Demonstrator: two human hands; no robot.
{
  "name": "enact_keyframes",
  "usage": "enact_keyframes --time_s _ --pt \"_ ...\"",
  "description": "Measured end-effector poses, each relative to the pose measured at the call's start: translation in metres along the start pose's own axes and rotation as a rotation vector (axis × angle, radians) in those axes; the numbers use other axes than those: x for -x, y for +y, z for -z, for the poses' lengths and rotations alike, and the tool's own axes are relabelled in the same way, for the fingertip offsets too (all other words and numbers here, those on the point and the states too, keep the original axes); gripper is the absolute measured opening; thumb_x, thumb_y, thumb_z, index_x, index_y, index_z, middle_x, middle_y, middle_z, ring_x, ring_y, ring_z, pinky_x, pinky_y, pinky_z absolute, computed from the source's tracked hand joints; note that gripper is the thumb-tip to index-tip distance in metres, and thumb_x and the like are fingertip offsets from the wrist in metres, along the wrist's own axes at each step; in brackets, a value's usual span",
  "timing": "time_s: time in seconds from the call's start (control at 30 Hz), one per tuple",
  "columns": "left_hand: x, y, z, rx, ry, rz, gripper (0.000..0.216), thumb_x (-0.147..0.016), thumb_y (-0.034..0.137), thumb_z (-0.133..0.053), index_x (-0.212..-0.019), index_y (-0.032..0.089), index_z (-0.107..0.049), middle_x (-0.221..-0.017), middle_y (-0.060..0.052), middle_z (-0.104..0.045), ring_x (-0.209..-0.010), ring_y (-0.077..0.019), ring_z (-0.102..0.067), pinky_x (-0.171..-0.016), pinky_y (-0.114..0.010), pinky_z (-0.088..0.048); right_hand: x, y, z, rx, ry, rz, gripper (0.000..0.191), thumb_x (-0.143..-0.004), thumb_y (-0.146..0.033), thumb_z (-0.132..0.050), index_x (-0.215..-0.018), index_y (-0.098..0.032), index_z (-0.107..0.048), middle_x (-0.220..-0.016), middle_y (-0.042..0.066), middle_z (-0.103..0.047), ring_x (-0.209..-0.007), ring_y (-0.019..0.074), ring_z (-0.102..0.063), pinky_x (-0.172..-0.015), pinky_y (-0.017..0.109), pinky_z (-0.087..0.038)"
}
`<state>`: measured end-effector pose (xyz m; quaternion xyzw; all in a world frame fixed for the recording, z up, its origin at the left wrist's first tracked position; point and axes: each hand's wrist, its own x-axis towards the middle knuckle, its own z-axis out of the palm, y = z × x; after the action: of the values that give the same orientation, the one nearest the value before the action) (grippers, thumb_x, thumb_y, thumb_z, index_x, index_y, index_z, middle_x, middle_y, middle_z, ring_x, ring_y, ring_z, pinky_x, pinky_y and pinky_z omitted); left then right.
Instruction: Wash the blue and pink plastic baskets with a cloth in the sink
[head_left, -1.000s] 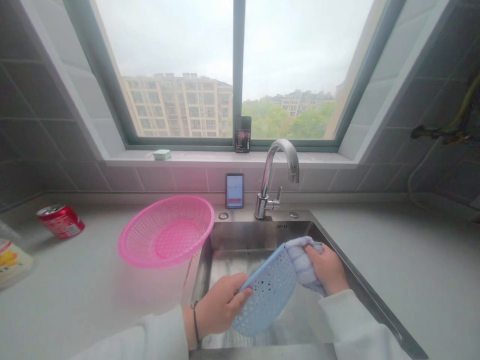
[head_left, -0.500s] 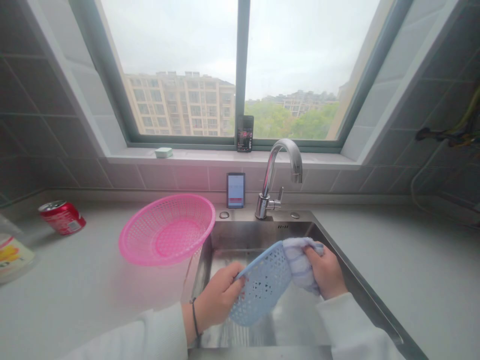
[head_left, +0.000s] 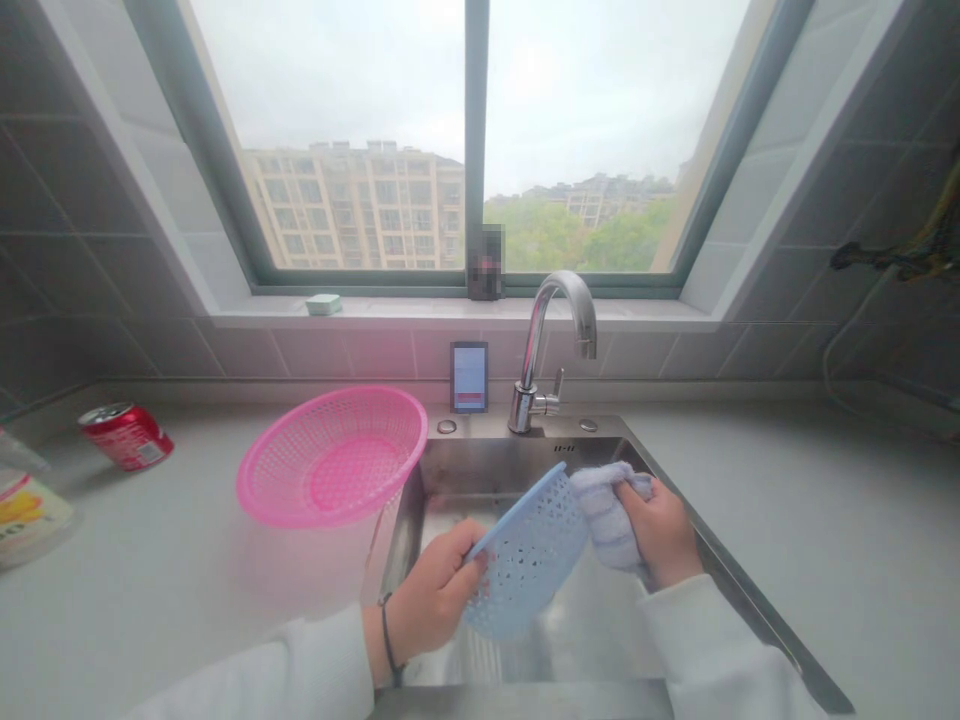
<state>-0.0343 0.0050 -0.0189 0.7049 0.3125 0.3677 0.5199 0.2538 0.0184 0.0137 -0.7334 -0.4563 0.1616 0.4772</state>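
Over the steel sink (head_left: pixel 570 455), my left hand (head_left: pixel 435 595) grips the near rim of a pale blue perforated basket (head_left: pixel 525 560), which is tilted on edge. My right hand (head_left: pixel 660 530) is closed on a light blue striped cloth (head_left: pixel 604 510) pressed against the basket's far rim. Both sleeves are white. A thin dark band circles my left wrist.
A pink basket (head_left: pixel 334 460) overhangs the sink's left edge on the grey counter (head_left: pixel 150 570). A red can (head_left: pixel 127 435) lies at far left beside a packet (head_left: pixel 26 510). A chrome tap (head_left: pixel 551 345) and a small screen (head_left: pixel 469 376) stand behind the sink; a green sponge (head_left: pixel 323 303) rests on the sill.
The blue basket has risen a little and tilted more upright. My right hand with the cloth has shifted up along its rim.
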Motion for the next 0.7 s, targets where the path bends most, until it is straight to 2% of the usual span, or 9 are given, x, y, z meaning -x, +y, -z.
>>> enact_keyframes --time_s 0.1,0.2,0.27,0.4,0.47,0.53,0.63,0.7 --pt "0.004 0.001 -0.002 0.052 0.006 0.01 0.036 -0.094 0.051 -0.047 -0.081 0.018 -0.051 -0.067 0.002 -0.048 -0.062 -0.0123 -0.042 -0.059 -0.024 -0.034 -0.006 0.008 0.008 -0.005 0.05 -0.037 0.036 -0.069 -0.055 -0.058 -0.067 -0.019 -0.06 -0.06 0.004 -0.064 -0.062 0.0213 -0.057 -0.055 0.03 -0.042" --pt "0.001 -0.001 -0.003 0.08 0.056 0.072 0.039 -0.091 0.056 -0.049 -0.08 0.018 -0.049 -0.066 0.003 -0.046 -0.06 -0.0118 -0.041 -0.057 -0.024 -0.033 0.012 -0.006 0.002 -0.104 0.042 0.035 0.034 -0.074 -0.054 -0.059 -0.071 -0.02 -0.06 -0.061 0.001 -0.059 -0.06 0.0189 -0.054 -0.057 0.029 -0.043" --pt "-0.003 -0.003 -0.002 0.072 0.08 0.083 0.044 -0.091 0.061 -0.049 -0.08 0.018 -0.049 -0.067 0.003 -0.046 -0.06 -0.0118 -0.041 -0.057 -0.024 -0.033 0.031 -0.022 -0.007 -0.184 -0.05 0.096 0.032 -0.076 -0.052 -0.059 -0.07 -0.02 -0.058 -0.06 -0.001 -0.054 -0.058 0.0168 -0.05 -0.055 0.028 -0.041" --pt "-0.01 -0.007 0.0 -0.005 0.083 0.062 0.052 -0.09 0.068 -0.046 -0.081 0.018 -0.051 -0.068 0.002 -0.048 -0.061 -0.0124 -0.042 -0.058 -0.025 -0.033 0.06 -0.044 -0.026 -0.245 -0.364 0.251 0.025 -0.072 -0.044 -0.061 -0.064 -0.021 -0.055 -0.056 -0.003 -0.052 -0.055 0.0146 -0.047 -0.053 0.026 -0.037" --pt "-0.011 -0.007 0.002 -0.032 0.075 0.074 0.052 -0.091 0.068 -0.044 -0.08 0.017 -0.051 -0.069 0.002 -0.048 -0.062 -0.0125 -0.042 -0.058 -0.025 -0.033 0.058 -0.044 -0.028 -0.2 -0.411 0.276 0.023 -0.072 -0.041 -0.061 -0.062 -0.021 -0.055 -0.056 -0.003 -0.054 -0.056 0.0145 -0.048 -0.054 0.026 -0.038" --pt "-0.01 -0.007 0.002 -0.05 0.024 0.085 0.052 -0.092 0.067 -0.043 -0.08 0.018 -0.051 -0.069 0.002 -0.047 -0.063 -0.0127 -0.042 -0.058 -0.025 -0.033 0.044 -0.034 -0.022 -0.137 -0.329 0.236 0.027 -0.073 -0.046 -0.06 -0.064 -0.02 -0.057 -0.058 -0.002 -0.056 -0.058 0.0154 -0.051 -0.056 0.026 -0.039" --pt "-0.008 -0.009 0.0 -0.071 -0.092 0.135 0.051 -0.091 0.068 -0.042 -0.08 0.019 -0.049 -0.069 0.003 -0.045 -0.064 -0.0132 -0.043 -0.058 -0.025 -0.033 0.014 -0.01 -0.005 -0.015 -0.106 0.107 0.034 -0.072 -0.054 -0.059 -0.066 -0.02 -0.059 -0.059 -0.001 -0.059 -0.06 0.0177 -0.054 -0.057 0.027 -0.041" --pt "-0.007 -0.01 -0.002 -0.075 -0.103 0.177 0.05 -0.091 0.068 -0.041 -0.079 0.02 -0.046 -0.07 0.003 -0.044 -0.064 -0.0135 -0.044 -0.059 -0.025 -0.034 0.002 0.0 0.002 0.038 -0.015 0.048 0.034 -0.07 -0.054 -0.058 -0.066 -0.02 -0.059 -0.057 0.0 -0.059 -0.058 0.0183 -0.054 -0.056 0.028 -0.04"
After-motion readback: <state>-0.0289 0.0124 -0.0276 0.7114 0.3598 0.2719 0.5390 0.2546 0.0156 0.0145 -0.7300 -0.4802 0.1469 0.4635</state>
